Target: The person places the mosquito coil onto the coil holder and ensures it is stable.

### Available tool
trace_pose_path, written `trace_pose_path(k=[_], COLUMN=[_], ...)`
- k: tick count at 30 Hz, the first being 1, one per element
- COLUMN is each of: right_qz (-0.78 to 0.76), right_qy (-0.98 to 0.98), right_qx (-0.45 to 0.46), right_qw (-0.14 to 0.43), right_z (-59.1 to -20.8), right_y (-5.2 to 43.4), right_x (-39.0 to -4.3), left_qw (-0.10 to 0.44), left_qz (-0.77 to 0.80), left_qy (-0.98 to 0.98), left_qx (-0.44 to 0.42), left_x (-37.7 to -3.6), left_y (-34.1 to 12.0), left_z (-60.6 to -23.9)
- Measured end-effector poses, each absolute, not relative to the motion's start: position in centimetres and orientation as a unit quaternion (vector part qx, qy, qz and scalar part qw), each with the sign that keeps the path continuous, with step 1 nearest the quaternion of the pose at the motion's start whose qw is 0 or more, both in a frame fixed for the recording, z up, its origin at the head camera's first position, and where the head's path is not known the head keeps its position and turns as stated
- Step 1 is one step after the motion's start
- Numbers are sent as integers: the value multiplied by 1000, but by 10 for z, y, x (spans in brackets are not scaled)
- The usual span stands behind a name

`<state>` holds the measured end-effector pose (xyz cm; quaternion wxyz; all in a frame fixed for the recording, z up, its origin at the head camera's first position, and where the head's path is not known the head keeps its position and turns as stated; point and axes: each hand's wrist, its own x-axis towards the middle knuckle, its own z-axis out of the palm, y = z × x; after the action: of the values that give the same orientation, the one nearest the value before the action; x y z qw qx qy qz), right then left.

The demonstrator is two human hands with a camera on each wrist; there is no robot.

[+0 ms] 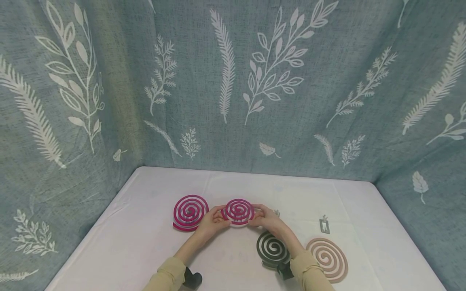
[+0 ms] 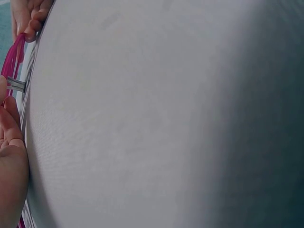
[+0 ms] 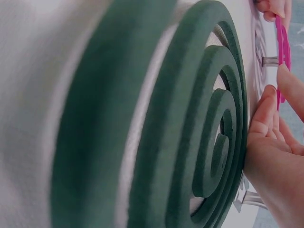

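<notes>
We see a white cloth-covered table (image 1: pixel 153 226) with faint creases running across its smooth surface and a rounded far-right corner. Behind it and on both sides hangs a blue-grey woven fabric backdrop (image 1: pixel 204 121) printed with white leaves, ferns and feathery sprigs; it falls in soft folds and meets the table's far edge. We find the light even and diffuse, brighter over the middle of the table, with the backdrop darker toward the lower left and right corners.
</notes>
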<state>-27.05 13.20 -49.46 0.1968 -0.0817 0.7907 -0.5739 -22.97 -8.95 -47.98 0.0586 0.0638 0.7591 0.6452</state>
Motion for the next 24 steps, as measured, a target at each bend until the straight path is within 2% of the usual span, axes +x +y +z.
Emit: trace_pose_path(k=[19, 24], right_qz=[-578, -582], right_qy=[787, 783], right_qx=[-76, -81], right_qw=[203, 203], right_z=[-494, -494], right_y=[132, 132], right_x=[-270, -271], left_qw=[60, 62], left_qz=[643, 639], left_qy=[760, 764], left_qx=[73, 66], left_x=[-228, -237], left_y=[-90, -92], left_z=[-479, -495])
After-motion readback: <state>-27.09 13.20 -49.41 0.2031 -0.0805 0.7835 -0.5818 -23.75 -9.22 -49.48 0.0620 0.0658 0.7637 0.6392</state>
